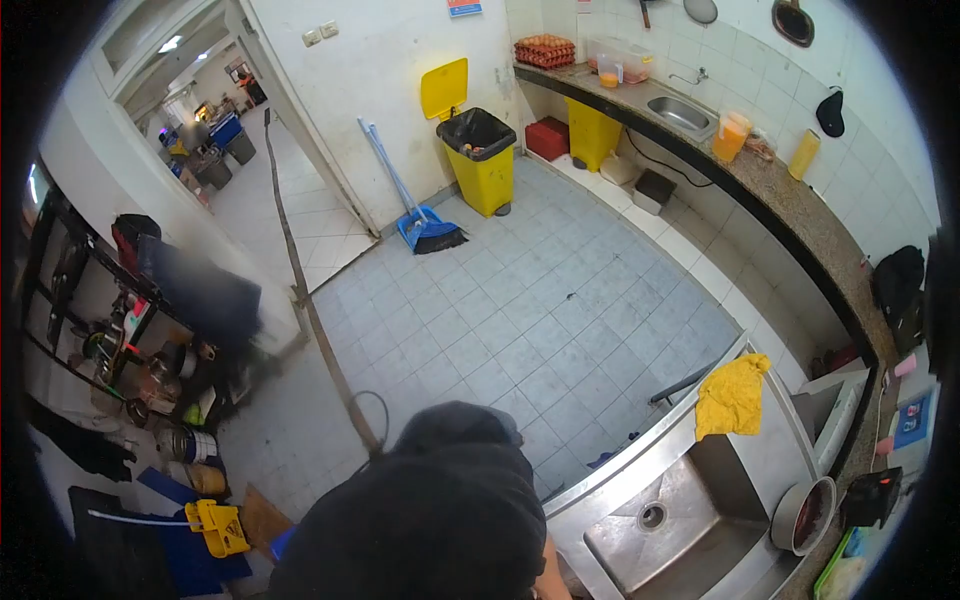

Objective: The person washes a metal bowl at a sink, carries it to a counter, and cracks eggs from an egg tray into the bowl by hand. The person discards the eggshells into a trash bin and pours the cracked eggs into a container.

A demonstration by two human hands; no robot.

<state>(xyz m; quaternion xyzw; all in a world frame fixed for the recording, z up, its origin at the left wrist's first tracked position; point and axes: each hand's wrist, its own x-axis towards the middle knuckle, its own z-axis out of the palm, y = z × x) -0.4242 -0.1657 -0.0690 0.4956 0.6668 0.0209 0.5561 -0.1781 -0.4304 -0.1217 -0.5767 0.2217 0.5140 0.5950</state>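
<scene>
Neither of my hands shows. Dark clothing [410, 520] fills the bottom middle, with a strip of bare arm [549, 578] at its right edge; the hand beyond it is hidden. Close to that arm is a steel sink [620, 555] with a drain in its basin. A yellow cloth [732, 395] lies over the sink unit's far edge. On the right side of the unit stands a metal pot [803, 516], its contents dark and reddish.
A granite counter [775, 190] curves along the right wall, holding egg trays [545, 51], an orange-filled jug [731, 136] and a small sink [682, 115]. By the far wall are a yellow bin [482, 182] and a blue broom and dustpan [425, 230]. Cluttered shelves [95, 345] line the left.
</scene>
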